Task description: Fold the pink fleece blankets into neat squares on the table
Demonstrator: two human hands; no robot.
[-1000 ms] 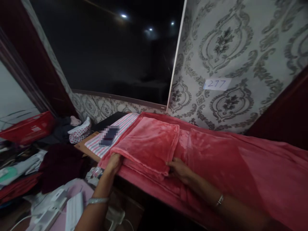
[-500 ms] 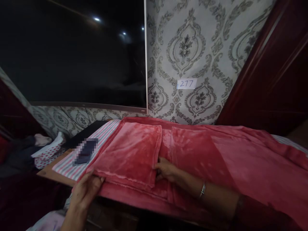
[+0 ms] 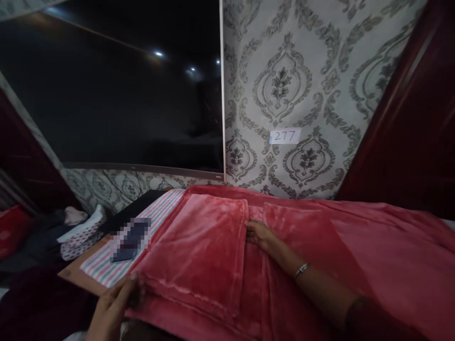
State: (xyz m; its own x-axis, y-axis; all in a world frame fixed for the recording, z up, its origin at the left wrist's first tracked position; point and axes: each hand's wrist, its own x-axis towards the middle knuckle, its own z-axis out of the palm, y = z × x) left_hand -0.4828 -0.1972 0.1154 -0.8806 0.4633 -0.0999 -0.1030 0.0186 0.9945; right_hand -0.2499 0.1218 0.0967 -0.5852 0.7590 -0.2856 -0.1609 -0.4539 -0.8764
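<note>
while both bare hands attend to its edges, a folded panel of red, plush-textured fabric (image 3: pixel 206 246) lies flat on a wider layer of similar red cloth, just to the right of a pink, grey and white striped cloth (image 3: pixel 103 265). the left hand (image 3: pixel 115 300) is at the panel's near left corner, its fingers bent and close together; shadow hides the fingertips, so whether they are clamped on the corner cannot be told. the right hand (image 3: pixel 261 234) reaches to the panel's right edge, towards the far end, with its fingers nearly together and their tips at the hem; whether the fabric is pinched between thumb and fingers cannot be told. a dark, flat, partly blurred object (image 3: pixel 123 255) rests on the striped cloth, apart from both hands. to the right, a broad red plush expanse (image 3: pixel 391 255) is spread out.

the step in hand is judged to be squaring the folded panel: its near hem looks wavy and its layers are slightly offset. the next move seemingly calls for light, even tension between the two edges, without dragging the layer beneath.
</note>
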